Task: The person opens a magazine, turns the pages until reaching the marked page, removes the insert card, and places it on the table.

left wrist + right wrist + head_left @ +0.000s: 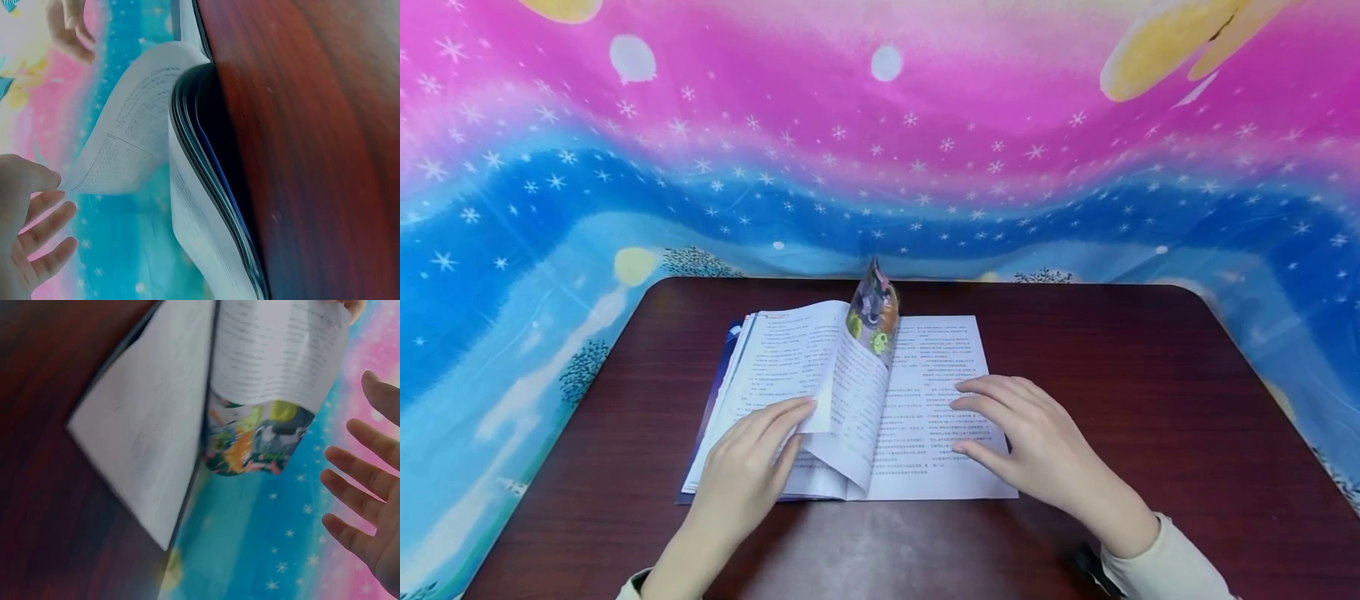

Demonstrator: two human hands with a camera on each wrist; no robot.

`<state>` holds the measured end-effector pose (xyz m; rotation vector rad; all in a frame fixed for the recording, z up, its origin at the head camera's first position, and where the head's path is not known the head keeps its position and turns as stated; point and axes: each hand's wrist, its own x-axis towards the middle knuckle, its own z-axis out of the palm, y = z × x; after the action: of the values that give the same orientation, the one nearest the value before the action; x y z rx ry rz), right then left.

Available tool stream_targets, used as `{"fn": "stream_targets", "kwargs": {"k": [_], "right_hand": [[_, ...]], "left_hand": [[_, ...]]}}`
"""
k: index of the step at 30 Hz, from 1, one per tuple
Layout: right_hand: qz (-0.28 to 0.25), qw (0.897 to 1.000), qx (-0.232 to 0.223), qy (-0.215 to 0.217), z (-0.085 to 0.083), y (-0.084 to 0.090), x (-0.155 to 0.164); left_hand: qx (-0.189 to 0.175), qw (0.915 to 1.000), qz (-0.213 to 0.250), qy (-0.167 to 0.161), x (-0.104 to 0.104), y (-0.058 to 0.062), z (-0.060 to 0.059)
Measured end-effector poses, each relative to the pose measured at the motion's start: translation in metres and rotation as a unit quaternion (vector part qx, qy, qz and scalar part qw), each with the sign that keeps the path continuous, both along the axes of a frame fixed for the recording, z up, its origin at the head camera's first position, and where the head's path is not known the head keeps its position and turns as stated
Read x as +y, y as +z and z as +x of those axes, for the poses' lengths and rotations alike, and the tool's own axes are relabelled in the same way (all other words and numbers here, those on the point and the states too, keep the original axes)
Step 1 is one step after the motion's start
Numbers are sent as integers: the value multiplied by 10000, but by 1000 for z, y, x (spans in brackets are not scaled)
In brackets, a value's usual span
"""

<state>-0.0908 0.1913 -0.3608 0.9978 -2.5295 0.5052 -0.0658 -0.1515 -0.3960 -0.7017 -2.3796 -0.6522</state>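
Note:
An open magazine lies on the dark table, printed text across its pages. One raised page, with a colour picture at its top, curls over the middle of the spread. My left hand pinches the edge of this page between thumb and forefinger; in the left wrist view the other fingers are spread apart. Over the right-hand page hovers my right hand, its fingers loosely extended and holding nothing. The right wrist view shows the picture on the lifted page, with the right fingers apart from it.
The reddish-brown wooden table extends around the magazine. Behind it hangs a pink and blue cloth with snowflakes. A small black object shows beside the right sleeve.

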Motion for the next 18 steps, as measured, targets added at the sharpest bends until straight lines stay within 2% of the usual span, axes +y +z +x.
{"fn": "stream_targets", "kwargs": {"k": [7,18], "right_hand": [[252,9996,-110,-36,1,-15,12],[713,9956,-602,-52,3,-34,29]], "left_hand": [[-299,9989,-133,338,-17,-5,6],[-101,9958,-347,842,-36,-15,14]]}}
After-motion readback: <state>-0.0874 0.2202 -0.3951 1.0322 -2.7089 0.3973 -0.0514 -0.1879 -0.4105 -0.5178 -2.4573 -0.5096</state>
